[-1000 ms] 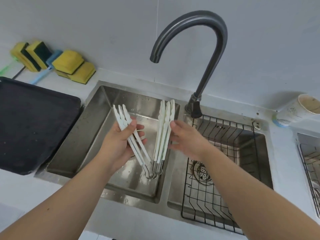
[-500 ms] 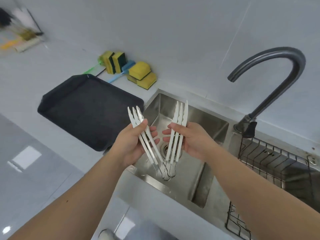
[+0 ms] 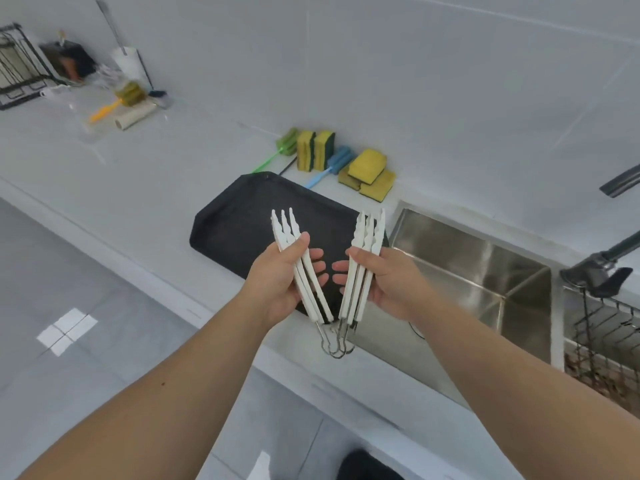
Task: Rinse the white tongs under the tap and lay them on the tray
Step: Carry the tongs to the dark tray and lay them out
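Stage: as the white tongs (image 3: 329, 271) hang above the near right part of the dark tray (image 3: 235, 223) and away from the sink (image 3: 460, 271), the rinse looks finished and the laying-down is the step in hand, by my reading.
Left hand: the left hand (image 3: 277, 282) is closed on one bundle of white arms, thumb pressed across the top, fingers curled beneath.
Right hand: the right hand (image 3: 384, 275) is closed the same way on the other bundle.
Why held so: each hand takes one side, so the arms spread into a V with the tips pointing far and the joined end near; this likely keeps the set from tangling and lets it go down flat.
Look of the tongs: slim white arms with scalloped tips, three to a side, so seemingly three pairs; bare metal wire loops (image 3: 337, 344) join them at the near end, hanging over the worktop (image 3: 138, 174) edge.
Tray: black, shallow, on the worktop just left of the sink.
Wetness: drops cannot be made out.
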